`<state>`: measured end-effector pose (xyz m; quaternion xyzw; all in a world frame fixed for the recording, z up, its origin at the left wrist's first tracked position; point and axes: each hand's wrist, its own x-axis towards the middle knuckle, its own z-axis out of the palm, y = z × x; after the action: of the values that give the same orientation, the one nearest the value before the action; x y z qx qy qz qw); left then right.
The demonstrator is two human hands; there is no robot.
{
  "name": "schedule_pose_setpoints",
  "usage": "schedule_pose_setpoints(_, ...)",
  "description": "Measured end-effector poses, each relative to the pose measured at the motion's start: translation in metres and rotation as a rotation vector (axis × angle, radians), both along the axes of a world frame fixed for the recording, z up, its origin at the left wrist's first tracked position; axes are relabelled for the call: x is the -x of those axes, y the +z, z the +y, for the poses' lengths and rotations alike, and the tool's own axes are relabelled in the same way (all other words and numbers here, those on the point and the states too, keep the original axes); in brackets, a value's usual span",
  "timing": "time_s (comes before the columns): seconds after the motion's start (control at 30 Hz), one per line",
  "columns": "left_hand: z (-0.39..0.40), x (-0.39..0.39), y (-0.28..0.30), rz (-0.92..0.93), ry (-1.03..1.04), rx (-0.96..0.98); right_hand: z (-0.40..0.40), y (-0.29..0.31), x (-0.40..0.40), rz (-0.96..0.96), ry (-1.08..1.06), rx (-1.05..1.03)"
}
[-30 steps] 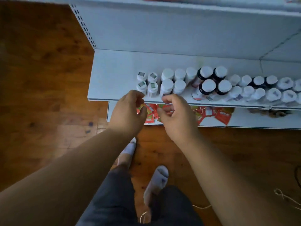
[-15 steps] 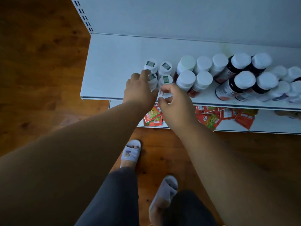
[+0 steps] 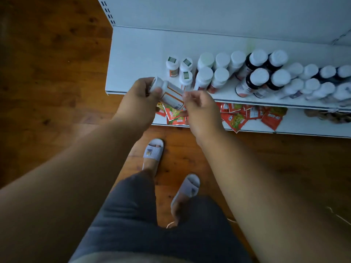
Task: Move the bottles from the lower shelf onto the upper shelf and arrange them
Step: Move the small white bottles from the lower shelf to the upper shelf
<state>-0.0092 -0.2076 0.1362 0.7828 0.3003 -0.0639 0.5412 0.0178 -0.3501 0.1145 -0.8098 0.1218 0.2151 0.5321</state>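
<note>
A small white bottle with an orange-banded label point(image 3: 170, 93) lies tilted on its side just in front of the white shelf's point(image 3: 138, 52) front edge. My left hand point(image 3: 138, 102) grips it around the cap end. My right hand point(image 3: 199, 107) pinches its base end with thumb and fingertips. On the shelf stand three more small white bottles point(image 3: 185, 73) with green-marked caps. To their right run two rows of taller white-capped bottles point(image 3: 212, 73), then dark bottles with white caps point(image 3: 258, 76).
Below the shelf, a lower shelf point(image 3: 303, 128) holds red and green sachets point(image 3: 235, 118). A wooden floor point(image 3: 47, 63) lies to the left and beneath me. My legs and two slippered feet point(image 3: 153, 150) are below the hands. A perforated upright point(image 3: 106, 10) marks the shelf's left end.
My left hand has lifted one small bottle off the front of the shelf and tipped it sideways. My right hand has taken hold of its other end. The camera has dipped lower.
</note>
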Motion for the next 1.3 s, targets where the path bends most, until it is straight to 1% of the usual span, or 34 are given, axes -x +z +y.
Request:
schedule_pose_setpoints(0.07,-0.015,0.025,0.051,-0.046,0.026,0.174,-0.009,0.051,0.023,0.103,-0.023,-0.206)
schedule_pose_setpoints(0.13,-0.029,0.044,0.095,-0.087,-0.006,0.311,-0.025,0.102,0.045,0.157,-0.098,-0.424)
schedule_pose_setpoints(0.23,-0.046,0.055,0.153,-0.178,-0.106,0.405,-0.055,0.166,0.067,0.151,-0.167,-0.62)
schedule_pose_setpoints(0.3,-0.058,0.054,0.192,-0.25,-0.17,0.429,-0.073,0.203,0.075,0.171,-0.18,-0.702)
schedule_pose_setpoints(0.37,-0.073,0.049,0.229,-0.33,-0.261,0.459,-0.091,0.236,0.076,0.218,-0.184,-0.74)
schedule_pose_setpoints(0.47,-0.091,0.039,0.273,-0.419,-0.412,0.559,-0.114,0.282,0.071,0.256,-0.187,-0.715)
schedule_pose_setpoints(0.53,-0.102,0.031,0.296,-0.456,-0.449,0.603,-0.127,0.307,0.067,0.201,-0.196,-0.699)
schedule_pose_setpoints(0.57,-0.107,0.026,0.306,-0.472,-0.435,0.592,-0.132,0.316,0.065,0.157,-0.198,-0.694)
schedule_pose_setpoints(0.67,-0.12,0.01,0.328,-0.516,-0.349,0.437,-0.137,0.331,0.061,-0.007,-0.204,-0.695)
schedule_pose_setpoints(0.73,-0.122,0.0,0.336,-0.514,-0.338,0.363,-0.134,0.334,0.056,-0.097,-0.241,-0.683)
schedule_pose_setpoints(0.8,-0.118,-0.011,0.341,-0.509,-0.346,0.301,-0.129,0.333,0.046,-0.132,-0.285,-0.697)
schedule_pose_setpoints(0.9,-0.109,-0.026,0.344,-0.507,-0.375,0.31,-0.117,0.334,0.029,-0.116,-0.326,-0.73)
schedule_pose_setpoints(0.97,-0.102,-0.039,0.347,-0.497,-0.403,0.273,-0.111,0.34,0.014,-0.115,-0.334,-0.706)
schedule_pose_setpoints(1.03,-0.097,-0.056,0.351,-0.492,-0.416,0.168,-0.107,0.343,-0.001,-0.181,-0.343,-0.557)
schedule_pose_setpoints(1.13,-0.097,-0.083,0.357,-0.51,-0.421,-0.08,-0.107,0.34,-0.025,-0.418,-0.287,-0.173)
schedule_pose_setpoints(1.2,-0.102,-0.099,0.358,-0.521,-0.478,-0.203,-0.11,0.341,-0.04,-0.506,-0.204,-0.084)
schedule_pose_setpoints(1.3,-0.112,-0.124,0.357,-0.53,-0.522,-0.308,-0.122,0.343,-0.065,-0.527,-0.081,-0.022)
